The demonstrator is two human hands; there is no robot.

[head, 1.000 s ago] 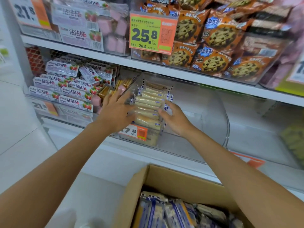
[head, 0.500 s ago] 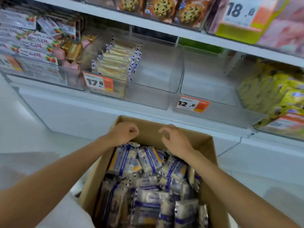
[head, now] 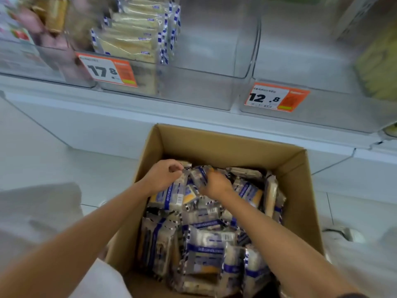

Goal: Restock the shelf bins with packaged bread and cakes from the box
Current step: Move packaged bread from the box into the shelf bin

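Both hands are down in the cardboard box (head: 232, 145), at the far end of the pile. The left hand (head: 163, 176) has its fingers curled in on the top edge of a blue-and-white striped cake packet (head: 171, 195) and is pinching it. The right hand (head: 216, 183) is closed around the end of a neighbouring packet (head: 198, 174), with the fingers wrapped over it; the hands sit just beside each other, and I can't tell if they're touching. The box is open at the top, stands on the white floor right in front of the shelf base, and is packed with the same wrapped cakes (head: 206, 244), lying loose at mixed angles. Up on the shelf, the clear bin (head: 193, 91) with the 17.8 price tag (head: 107, 70) holds a stack of these packets (head: 133, 33) against its left side, while the right part of that bin is bare. The next clear bin (head: 322, 112) to the right carries a 12.8 price tag (head: 276, 97), and its contents aren't visible apart from something yellow (head: 378, 61) at its far right, too blurred to identify. The bin at far left (head: 28, 63) holds pinkish and brown packs, also blurred.
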